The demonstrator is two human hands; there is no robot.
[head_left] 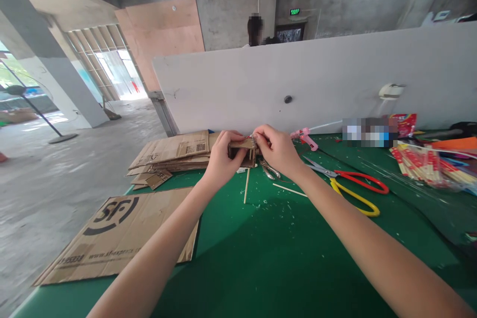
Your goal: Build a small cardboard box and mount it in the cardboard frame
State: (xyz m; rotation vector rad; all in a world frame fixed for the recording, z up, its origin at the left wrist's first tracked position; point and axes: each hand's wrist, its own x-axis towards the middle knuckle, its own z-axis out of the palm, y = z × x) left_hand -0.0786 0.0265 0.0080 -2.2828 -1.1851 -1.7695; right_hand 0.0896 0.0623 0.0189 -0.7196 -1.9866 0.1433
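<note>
My left hand (228, 151) is closed around the left side of a small cardboard box (250, 160), its thumb inside the open front. At the box's upper right corner, the fingers of my right hand (273, 144) are pinched together; what they hold, if anything, is too small to make out. Just below the box, a thin wooden stick (246, 186) lies on the green table. Pliers (271, 171) rest beside my right hand, partly hidden. Behind that hand is a pink glue gun (306, 138).
Flat cardboard sheets (175, 151) are stacked at the back left, with a larger printed sheet (149, 231) nearer. Scissors (345, 179) with red and yellow handles lie right of my forearm. Bundled chopsticks (419, 164) sit far right. A white partition (316, 74) borders the green table (261, 268).
</note>
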